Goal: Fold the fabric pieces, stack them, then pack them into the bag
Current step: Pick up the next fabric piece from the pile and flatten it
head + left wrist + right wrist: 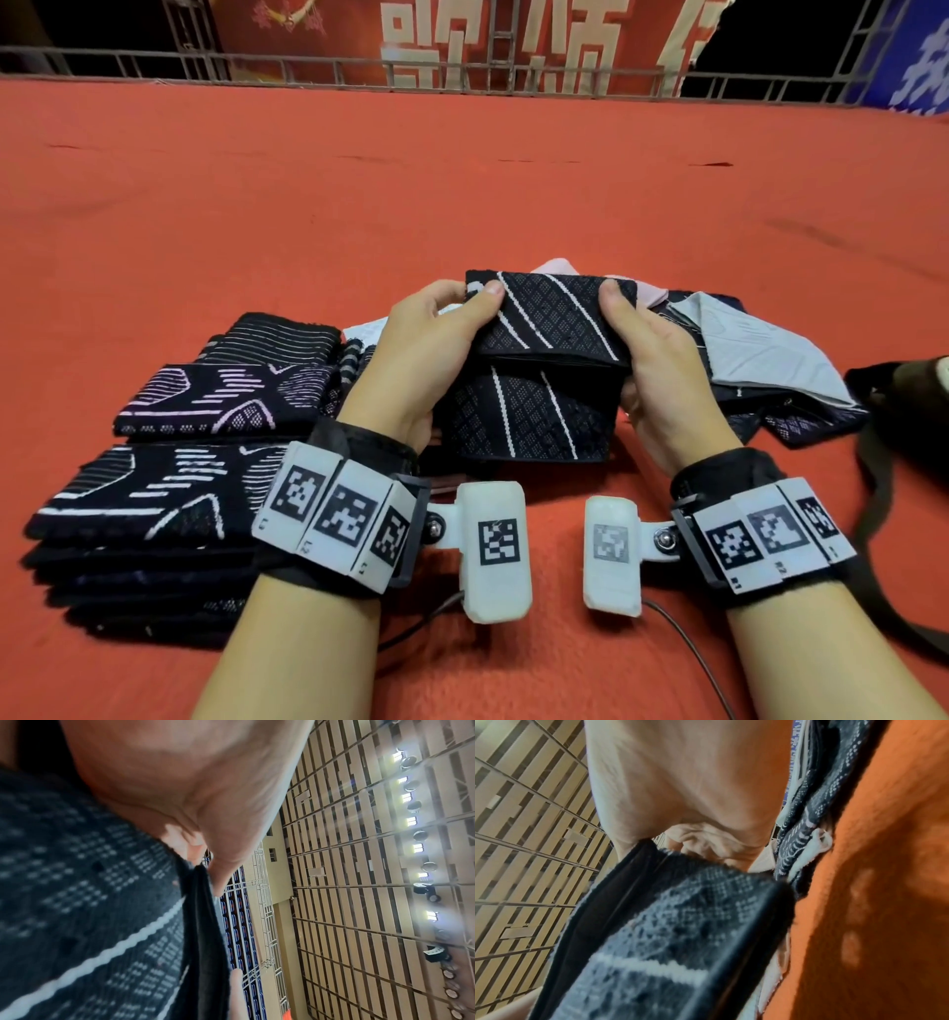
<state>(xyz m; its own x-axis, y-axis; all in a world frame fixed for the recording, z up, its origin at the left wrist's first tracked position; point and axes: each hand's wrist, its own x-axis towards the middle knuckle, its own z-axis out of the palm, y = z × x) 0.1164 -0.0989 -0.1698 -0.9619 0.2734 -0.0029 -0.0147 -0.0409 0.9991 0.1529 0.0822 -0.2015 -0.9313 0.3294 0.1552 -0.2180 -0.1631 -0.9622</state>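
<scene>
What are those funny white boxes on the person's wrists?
Each bare forearm wears a black wrist strap carrying white blocks printed with black square code patterns. A rounded white camera pod sticks out from each, trailing a thin dark cable. No sleeves show.

- The left hand point(418, 354) is raised in front of the body, its thumb on top and its fingers curled under, pinching the cloth it holds.
- The right hand point(662, 370) mirrors it, thumb on top, fingers below.
- Both forearms reach forward, and each wrist wears a band.
</scene>
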